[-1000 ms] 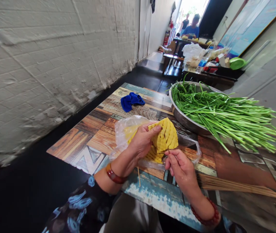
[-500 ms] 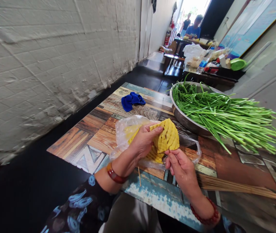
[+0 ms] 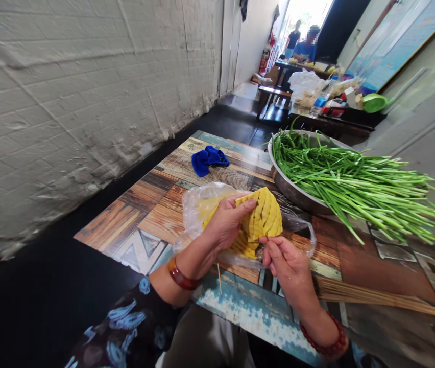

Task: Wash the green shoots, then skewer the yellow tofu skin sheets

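1. Yellow slitted sheet (image 3: 265,212): raised in front of and between the two hands, above the table.
2. Left hand (image 3: 225,220): clamped on the sheet's near left side, thumb on top.
3. Right hand (image 3: 284,258): thumb and forefinger pinched together at the sheet's lower edge; what exactly they grip is too small to tell. The two hands are apart but near each other.
4. More yellow slitted material (image 3: 244,248): under the raised sheet, between the hands.
5. Clear plastic bag (image 3: 194,204): spread beneath both hands, reaching past each side.
6. Thin wooden stick (image 3: 219,278): just below the left hand, upper end hidden.
7. Bundle of thin wooden skewers (image 3: 370,294): on the table, running rightward from beside the right wrist.
8. Blue cloth (image 3: 201,163): beyond the left hand, apart from the bag.
9. Metal basin (image 3: 297,194) heaped with long green stalks (image 3: 347,176): beyond and right of the right hand.
10. Wood-patterned table (image 3: 164,209): beneath everything above.
11. Person in blue (image 3: 305,50): far beyond the hands, at another table.
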`<state>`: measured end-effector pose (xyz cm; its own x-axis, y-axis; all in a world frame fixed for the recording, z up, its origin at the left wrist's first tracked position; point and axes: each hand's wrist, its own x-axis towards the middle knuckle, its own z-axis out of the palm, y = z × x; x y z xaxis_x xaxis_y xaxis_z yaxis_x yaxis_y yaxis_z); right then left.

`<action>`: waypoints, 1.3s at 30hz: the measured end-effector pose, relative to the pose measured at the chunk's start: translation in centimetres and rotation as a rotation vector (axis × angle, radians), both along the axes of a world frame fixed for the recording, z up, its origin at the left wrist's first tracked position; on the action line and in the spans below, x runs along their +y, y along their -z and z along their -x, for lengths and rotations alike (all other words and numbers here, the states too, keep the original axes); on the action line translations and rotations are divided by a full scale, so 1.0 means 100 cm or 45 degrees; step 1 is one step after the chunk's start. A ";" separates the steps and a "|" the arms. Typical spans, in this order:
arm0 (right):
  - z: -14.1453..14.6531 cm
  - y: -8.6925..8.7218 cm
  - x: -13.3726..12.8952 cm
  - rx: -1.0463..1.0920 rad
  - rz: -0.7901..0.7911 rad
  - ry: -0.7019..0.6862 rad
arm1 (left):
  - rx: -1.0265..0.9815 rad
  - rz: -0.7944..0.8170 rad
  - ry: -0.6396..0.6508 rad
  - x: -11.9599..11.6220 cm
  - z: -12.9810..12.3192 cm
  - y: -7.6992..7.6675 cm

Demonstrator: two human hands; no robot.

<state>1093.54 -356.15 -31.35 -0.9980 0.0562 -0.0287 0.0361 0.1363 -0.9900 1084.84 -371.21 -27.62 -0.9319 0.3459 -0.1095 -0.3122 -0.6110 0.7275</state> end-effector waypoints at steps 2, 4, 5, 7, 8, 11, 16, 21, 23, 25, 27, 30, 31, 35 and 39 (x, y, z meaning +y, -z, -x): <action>0.000 -0.001 0.001 -0.004 -0.005 0.013 | -0.004 0.010 -0.045 0.000 0.000 -0.001; 0.000 -0.001 0.002 -0.006 -0.015 0.024 | -0.012 0.017 -0.094 0.000 0.001 -0.001; 0.000 -0.001 0.002 -0.006 -0.019 0.027 | -0.016 0.022 -0.109 0.000 0.001 -0.001; 0.000 -0.001 0.003 -0.006 -0.028 0.031 | -0.022 0.033 -0.112 0.000 0.000 -0.001; 0.001 -0.001 0.003 -0.006 -0.034 0.032 | -0.024 0.037 -0.108 0.000 0.000 -0.002; 0.001 -0.002 0.003 -0.001 -0.056 0.035 | -0.029 0.040 -0.090 0.000 -0.001 -0.002; 0.003 -0.003 0.003 0.024 -0.094 0.032 | -0.009 0.074 -0.070 -0.001 -0.001 -0.001; 0.004 -0.002 0.005 0.039 -0.130 0.028 | -0.002 0.075 -0.069 -0.002 -0.001 0.000; 0.004 -0.002 0.006 0.035 -0.136 0.035 | -0.011 0.075 -0.106 -0.001 0.000 -0.001; 0.004 -0.002 0.006 0.028 -0.135 0.040 | -0.016 0.073 -0.154 -0.001 0.000 -0.002; 0.005 -0.002 0.006 0.022 -0.133 0.044 | -0.012 0.072 -0.182 -0.001 0.000 -0.002; 0.004 0.000 0.006 0.027 -0.132 0.037 | 0.001 0.089 -0.186 -0.001 0.000 -0.003; 0.004 0.001 0.006 0.030 -0.134 0.032 | 0.003 0.095 -0.188 -0.001 0.000 -0.003; 0.004 0.003 0.006 0.039 -0.148 0.022 | -0.009 0.100 -0.185 0.000 -0.001 -0.002; 0.004 0.004 0.005 0.036 -0.147 0.018 | -0.014 0.094 -0.163 0.000 -0.001 -0.002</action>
